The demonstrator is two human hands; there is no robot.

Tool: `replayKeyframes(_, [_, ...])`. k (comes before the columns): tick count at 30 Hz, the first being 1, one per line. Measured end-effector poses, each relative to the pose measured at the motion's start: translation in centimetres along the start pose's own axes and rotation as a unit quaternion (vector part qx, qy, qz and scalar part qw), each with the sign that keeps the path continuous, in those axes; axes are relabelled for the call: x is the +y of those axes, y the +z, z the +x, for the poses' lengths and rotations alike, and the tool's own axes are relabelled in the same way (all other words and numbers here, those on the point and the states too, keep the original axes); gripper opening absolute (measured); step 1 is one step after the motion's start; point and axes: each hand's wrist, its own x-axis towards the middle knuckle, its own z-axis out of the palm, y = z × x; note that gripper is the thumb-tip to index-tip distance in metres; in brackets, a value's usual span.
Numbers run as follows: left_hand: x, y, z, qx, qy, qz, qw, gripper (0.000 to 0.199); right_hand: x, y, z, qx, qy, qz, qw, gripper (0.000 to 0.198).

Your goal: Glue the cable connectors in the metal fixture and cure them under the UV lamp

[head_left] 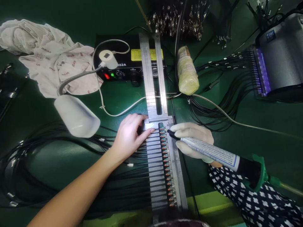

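Note:
My right hand (195,138), in a pale glove, is closed around a dispensing syringe (210,152) with a printed label and a green cap at its rear. Its black tip points left, at the top end of a row of small connector boards (165,151). These sit in a slotted metal jig (155,170), each at the end of a black cable. My bare left hand (129,134) rests on the jig's upper left corner, thumb and index finger apart. The thumb lies by the topmost cables; the other fingers are partly hidden. The jig's slotted lid (149,75) is swung away.
Behind the jig stands a black dispenser controller (127,71). A white lamp (77,116) and crumpled cloth (68,67) are at left. A plastic-wrapped yellow object (188,71) stands right of the lid. Far right, a silver machine (281,55) glows purple over cable ends. Black cables (21,176) are coiled at left.

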Motion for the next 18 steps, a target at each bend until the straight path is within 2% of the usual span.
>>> replayKeyframes(18, [0.01, -0.08, 0.06, -0.003, -0.002, 0.0, 1.0, 0.037, -0.05, 0.03, -0.14, 0.006, -0.005, 0.011, 1.0, 0.035])
